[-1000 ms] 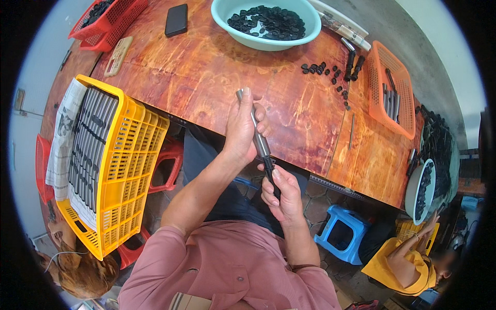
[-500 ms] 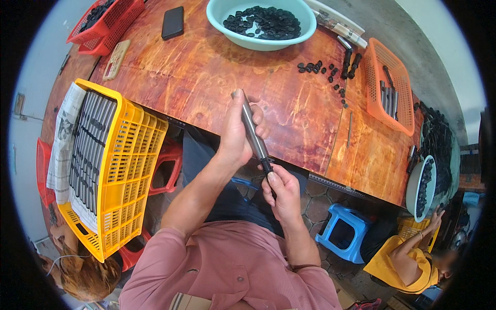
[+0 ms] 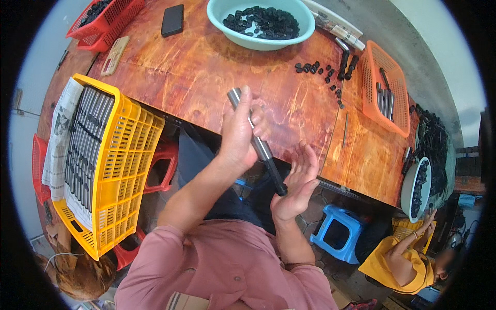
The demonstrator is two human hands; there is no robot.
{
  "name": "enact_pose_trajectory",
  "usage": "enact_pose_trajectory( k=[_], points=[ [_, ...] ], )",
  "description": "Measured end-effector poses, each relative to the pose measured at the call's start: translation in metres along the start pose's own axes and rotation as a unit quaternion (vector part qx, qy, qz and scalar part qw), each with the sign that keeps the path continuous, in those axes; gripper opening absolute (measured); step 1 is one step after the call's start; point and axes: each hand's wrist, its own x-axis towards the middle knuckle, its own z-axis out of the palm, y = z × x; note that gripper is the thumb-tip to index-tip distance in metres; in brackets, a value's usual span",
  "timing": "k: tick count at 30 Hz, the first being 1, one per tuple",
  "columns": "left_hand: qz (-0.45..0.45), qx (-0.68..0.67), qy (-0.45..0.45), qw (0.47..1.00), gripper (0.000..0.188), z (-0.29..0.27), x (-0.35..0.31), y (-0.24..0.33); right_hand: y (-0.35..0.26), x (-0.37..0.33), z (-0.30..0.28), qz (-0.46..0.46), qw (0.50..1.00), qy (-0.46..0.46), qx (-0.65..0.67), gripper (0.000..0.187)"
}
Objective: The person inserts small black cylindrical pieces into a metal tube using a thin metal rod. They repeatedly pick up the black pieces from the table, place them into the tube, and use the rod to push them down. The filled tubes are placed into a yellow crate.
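Observation:
My left hand (image 3: 240,132) is closed around a steel tube (image 3: 263,149) with a black grip (image 3: 275,177) at its lower end. The tube slants over the table's front edge, its bare metal end up by my left thumb. At the lower end, my right hand (image 3: 295,192) is open, fingers stretched out and palm beside the tip of the grip. Whether the palm touches that tip I cannot tell. Several small black caps (image 3: 313,67) lie scattered on the wooden table (image 3: 206,77) beyond my hands.
A turquoise basin (image 3: 217,28) of black caps stands at the back. An orange basket (image 3: 368,82) with tubes is at the right. A yellow crate (image 3: 121,175) of tubes stands left, near a phone (image 3: 172,20). A blue stool (image 3: 338,227) and a co-worker (image 3: 403,263) are at lower right.
My right hand has let go of the black grip and spread its fingers beside it. More of the grip shows now. The left hand still holds the tube.

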Motion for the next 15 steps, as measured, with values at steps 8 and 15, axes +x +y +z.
enact_pose_trajectory(
  k=[8,15],
  points=[
    [-0.039,0.001,0.016,0.999,0.03,-0.018,-0.003,-0.003,-0.003,-0.005,-0.01,0.3,0.936,-0.17,0.072,0.039],
    [-0.002,0.027,-0.003,1.0,0.025,-0.019,-0.003,-0.002,-0.009,-0.002,-0.013,0.347,0.919,-0.184,0.015,0.027]
  ],
)
